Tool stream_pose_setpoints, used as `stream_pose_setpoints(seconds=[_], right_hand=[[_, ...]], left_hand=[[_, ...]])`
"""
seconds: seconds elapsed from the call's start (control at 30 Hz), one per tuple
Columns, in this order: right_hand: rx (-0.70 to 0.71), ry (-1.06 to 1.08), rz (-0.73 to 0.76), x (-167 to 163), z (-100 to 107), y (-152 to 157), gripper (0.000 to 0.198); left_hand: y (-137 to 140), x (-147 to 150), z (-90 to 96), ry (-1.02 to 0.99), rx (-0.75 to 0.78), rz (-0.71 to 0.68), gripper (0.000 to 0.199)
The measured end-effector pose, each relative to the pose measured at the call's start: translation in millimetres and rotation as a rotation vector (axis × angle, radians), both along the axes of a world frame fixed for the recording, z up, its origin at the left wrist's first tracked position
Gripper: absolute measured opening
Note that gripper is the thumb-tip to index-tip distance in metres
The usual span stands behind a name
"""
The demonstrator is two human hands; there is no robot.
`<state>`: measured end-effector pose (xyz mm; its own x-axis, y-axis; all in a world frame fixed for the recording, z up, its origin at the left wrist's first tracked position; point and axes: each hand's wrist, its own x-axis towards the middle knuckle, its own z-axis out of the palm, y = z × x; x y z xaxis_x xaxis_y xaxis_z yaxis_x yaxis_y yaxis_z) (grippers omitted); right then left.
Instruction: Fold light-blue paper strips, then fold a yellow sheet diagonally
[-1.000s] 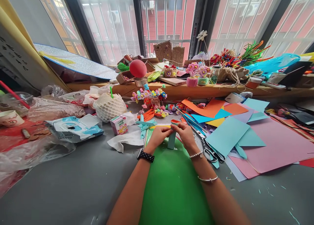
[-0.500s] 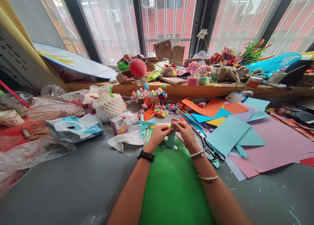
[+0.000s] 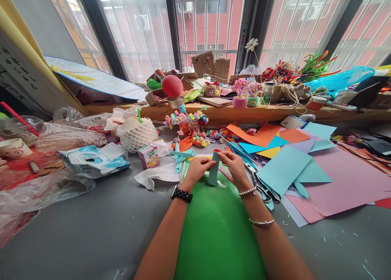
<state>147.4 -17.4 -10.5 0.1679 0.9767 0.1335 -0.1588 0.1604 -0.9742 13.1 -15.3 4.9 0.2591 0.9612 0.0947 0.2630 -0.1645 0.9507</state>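
A narrow teal paper strip (image 3: 214, 175) stands upright between my hands, over the far end of a large green balloon (image 3: 220, 235). My left hand (image 3: 198, 170) pinches the strip's left edge with thumb and forefinger. From the other side, my right hand (image 3: 234, 166) grips its upper right edge between closed fingertips. A bit of red shows at the strip's top. Whether the strip's lower end touches the balloon, I cannot tell. Metal scissors (image 3: 265, 192) lie to the right of my right hand, partly under teal paper (image 3: 285, 168).
Coloured paper sheets (image 3: 351, 178) cover the right of the table. To the left are a wet-wipe pack (image 3: 91, 159), a small pink box (image 3: 149, 155) and a net-wrapped coconut (image 3: 137, 134). Craft flowers (image 3: 186, 117) stand behind my hands. A red balloon (image 3: 172, 86) rests on the sill.
My right fingers have shifted slightly right along the top of the strip, so more of its upper part shows. The left hand stays nearly in place.
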Motion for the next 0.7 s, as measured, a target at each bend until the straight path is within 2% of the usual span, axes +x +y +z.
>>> stream_pose_setpoints(seconds=[0.2,0.43,0.7], right_hand=[[0.019,-0.046,-0.023,-0.5,1.4,-0.3,0.024],[0.046,-0.071,0.010,-2.1,0.7,-0.7,0.022],[-0.003,-0.008,0.069,-2.1,4.9,-3.4,0.024]], left_hand=[[0.5,0.2,-0.8,-0.034,-0.040,-0.004,0.028],[0.6,-0.6,1.6,-0.182,-0.064,0.072,0.029],[2.9,-2.0,-0.4,-0.276,-0.107,0.138,0.029]])
